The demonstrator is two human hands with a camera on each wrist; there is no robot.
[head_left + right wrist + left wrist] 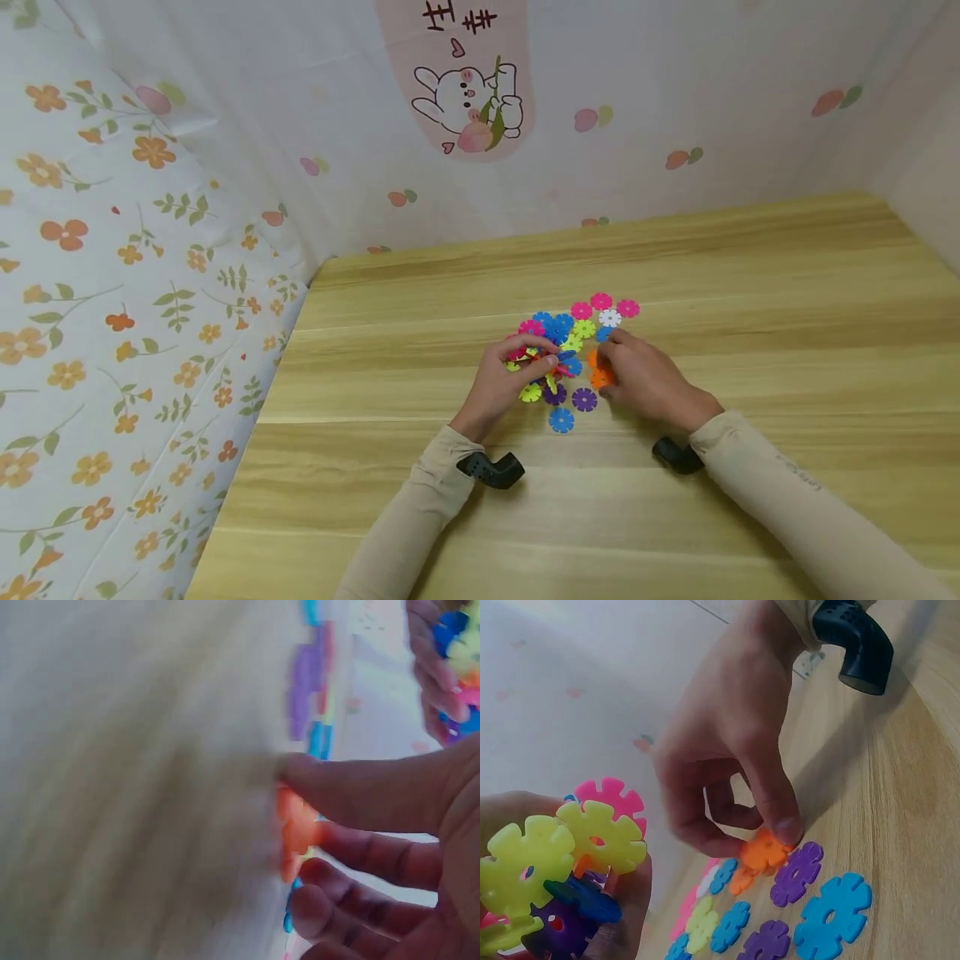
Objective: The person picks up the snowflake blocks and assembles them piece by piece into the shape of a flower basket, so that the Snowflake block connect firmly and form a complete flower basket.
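Note:
My left hand (501,379) holds a joined cluster of slotted flower-shaped plastic discs, with yellow (532,859), pink, purple and blue pieces showing in the left wrist view. To its right, my right hand (651,375) pinches an orange disc (765,850) between thumb and fingers, low over the table. A second orange disc (742,880) lies under it, partly hidden. In the right wrist view the orange disc (298,825) shows at the thumb tip, somewhat blurred. Purple discs (584,400) and a light blue disc (561,420) lie between the hands and nearer me.
Behind the hands, several loose discs lie on the wooden table (420,333): pink (601,301), white (610,318), yellow-green (583,329) and blue. A printed cloth (637,100) hangs along the table's back edge, and a floral cloth (150,333) hangs at the left.

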